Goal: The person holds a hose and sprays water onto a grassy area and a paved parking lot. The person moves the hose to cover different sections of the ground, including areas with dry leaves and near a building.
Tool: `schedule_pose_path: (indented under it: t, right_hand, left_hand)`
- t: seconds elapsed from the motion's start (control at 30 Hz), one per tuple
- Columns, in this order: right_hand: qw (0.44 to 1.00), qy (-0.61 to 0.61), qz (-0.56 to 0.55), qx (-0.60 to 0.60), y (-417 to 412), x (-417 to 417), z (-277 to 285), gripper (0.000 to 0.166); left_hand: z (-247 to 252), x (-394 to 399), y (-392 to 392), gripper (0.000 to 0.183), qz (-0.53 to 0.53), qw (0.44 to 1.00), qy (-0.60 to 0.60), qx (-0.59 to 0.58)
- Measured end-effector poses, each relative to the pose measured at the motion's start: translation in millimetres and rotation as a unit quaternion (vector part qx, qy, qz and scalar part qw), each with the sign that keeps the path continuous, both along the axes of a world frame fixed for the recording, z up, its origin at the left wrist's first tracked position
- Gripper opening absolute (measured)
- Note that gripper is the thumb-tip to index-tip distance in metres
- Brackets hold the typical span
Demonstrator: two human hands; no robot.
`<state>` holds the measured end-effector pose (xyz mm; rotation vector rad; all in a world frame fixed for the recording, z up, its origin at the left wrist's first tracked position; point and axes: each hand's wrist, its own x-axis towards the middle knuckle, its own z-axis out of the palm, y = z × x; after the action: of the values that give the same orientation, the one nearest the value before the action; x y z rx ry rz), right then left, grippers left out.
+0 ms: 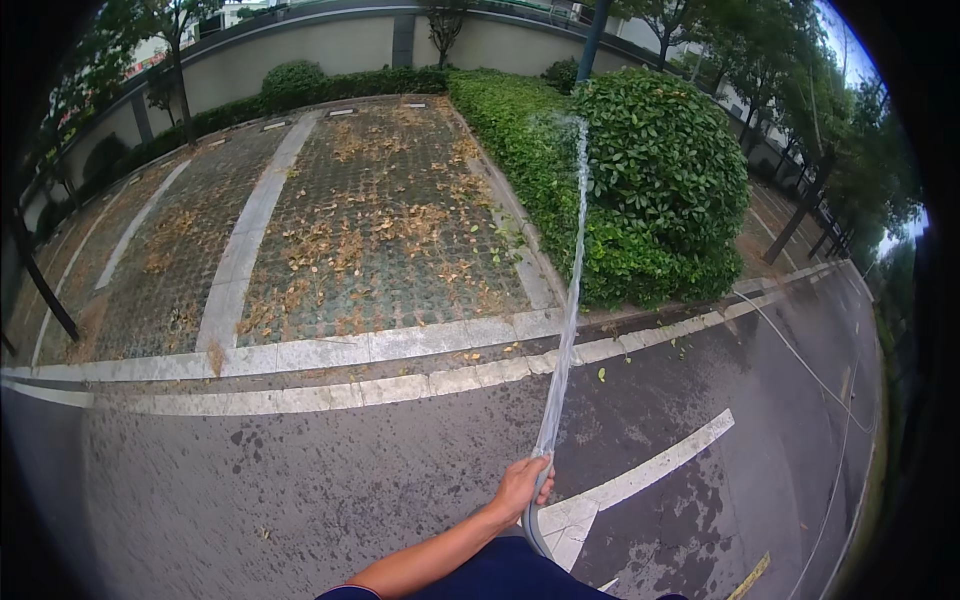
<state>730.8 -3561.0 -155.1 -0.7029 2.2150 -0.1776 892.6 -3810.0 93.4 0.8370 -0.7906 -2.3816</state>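
Observation:
My left hand (521, 486) is closed around a grey garden hose (533, 528) near its open end, in front of my dark blue clothing. From the hose end a stream of water (576, 259) shoots away from me and breaks into spray at the far end. The spray shows against a low green hedge (504, 124), beside a large rounded bush (664, 176). Where exactly the water lands is hard to make out. Behind my hand the hose curves down past my body and out of sight. My right hand is out of view.
Pale kerbstones (390, 390) separate the asphalt road (315, 472) from grass-paver parking bays (375, 225) strewn with dry leaves. A thin hose or cable (795, 358) crosses the road at right. A blue-grey pole (592, 41) rises behind the bush. A wall (330, 46) stands beyond.

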Motion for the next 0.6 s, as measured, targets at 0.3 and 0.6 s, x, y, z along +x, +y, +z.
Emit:
schedule_pose_path:
  t: [0.3,0.6]
  right_hand:
    - [0.997,-0.029,0.063,0.024,-240.4,11.9,-56.2,0.046]
    - [0.977,-0.146,0.142,-0.062,-477.7,-17.9,-137.9,0.048]
  left_hand:
    - [-32.4,34.9,-235.3,0.032,0.065,0.997,-0.032,-0.012]
    - [9.2,50.5,-504.3,0.032,0.072,0.994,-0.045,-0.069]
